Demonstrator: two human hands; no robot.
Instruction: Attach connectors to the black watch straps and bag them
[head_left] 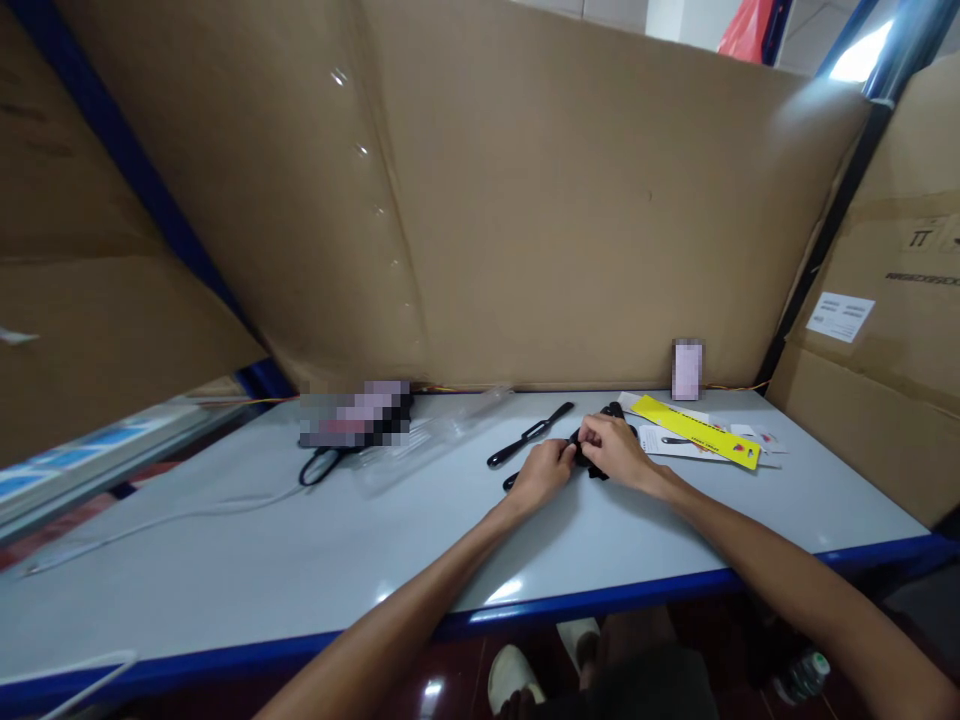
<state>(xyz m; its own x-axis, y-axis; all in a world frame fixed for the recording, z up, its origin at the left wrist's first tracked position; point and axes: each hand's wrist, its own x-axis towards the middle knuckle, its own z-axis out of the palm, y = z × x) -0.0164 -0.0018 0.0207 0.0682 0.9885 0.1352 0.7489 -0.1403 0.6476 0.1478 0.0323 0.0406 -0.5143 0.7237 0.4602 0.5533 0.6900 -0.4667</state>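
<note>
Close together over the white tabletop (315, 560), my left hand (546, 472) and my right hand (616, 448) are both closed with the fingertips pinched on a small black piece (576, 450). My fingers cover most of it, so its kind cannot be made out. A rounded black end (510, 482) shows beside my left hand; whether it belongs to the same piece is hidden. Dark parts (615, 410) also show behind my right hand. Just left of the hands lies a long, slim black tool (530, 434) with an open slotted frame in its middle.
Right of the hands lie a yellow printed strip (697, 432) and white printed cards (667, 444). Clear plastic packaging (420, 445), a dark case (356, 415) and a white cable (202, 512) are on the left. A phone (687, 370) leans against the cardboard wall (555, 220).
</note>
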